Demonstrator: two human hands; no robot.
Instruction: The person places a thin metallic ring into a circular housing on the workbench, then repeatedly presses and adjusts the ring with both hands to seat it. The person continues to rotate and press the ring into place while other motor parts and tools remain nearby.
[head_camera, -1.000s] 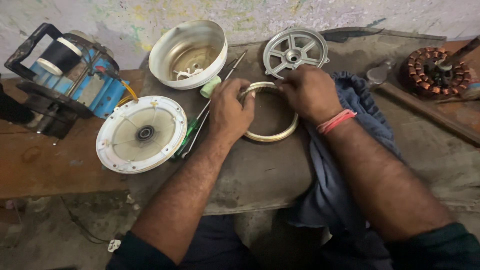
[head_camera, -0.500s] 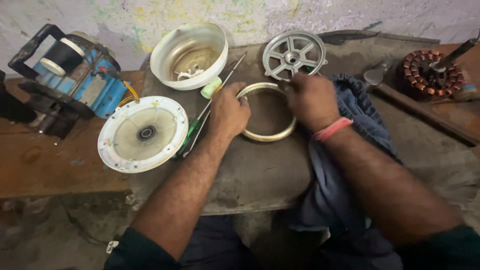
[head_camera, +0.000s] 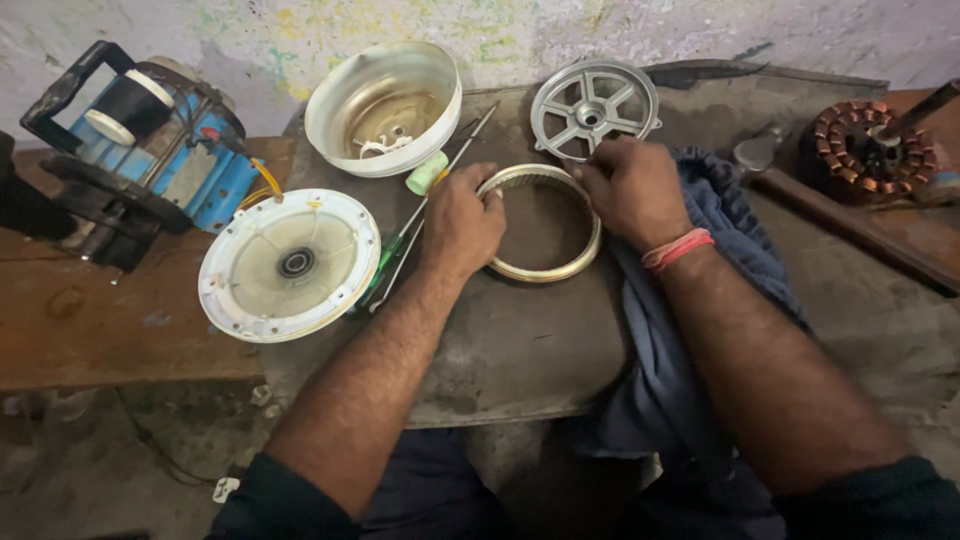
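**On the worn bench: two hands at a metal ring**

On the grey slab (head_camera: 520, 350) at the middle of the bench lies a brass-coloured metal ring (head_camera: 545, 268), flat and open side up. Both hands rest on it. The left hand (head_camera: 462, 222) sits on the ring's left edge, fingers curled over the rim and closed against it. The right hand (head_camera: 628, 188) covers the ring's upper right edge, knuckles up; its fingers are bent down onto the rim, though how firmly they pinch it I cannot tell, since the fingertips are hidden beneath the hand. A pink band (head_camera: 676, 249) circles the right wrist, and the forearm lies across a blue cloth (head_camera: 740, 260).

Just left of the left hand lie a green-handled screwdriver (head_camera: 392, 262) and a thin rod. Further left rests a round white cover (head_camera: 288, 264) with a bearing at its centre. Behind the ring stand a white bowl-shaped housing (head_camera: 384, 108) and a grey spoked disc (head_camera: 594, 106). A copper-wound stator (head_camera: 866, 138) sits far right, a blue machine (head_camera: 150, 150) far left.
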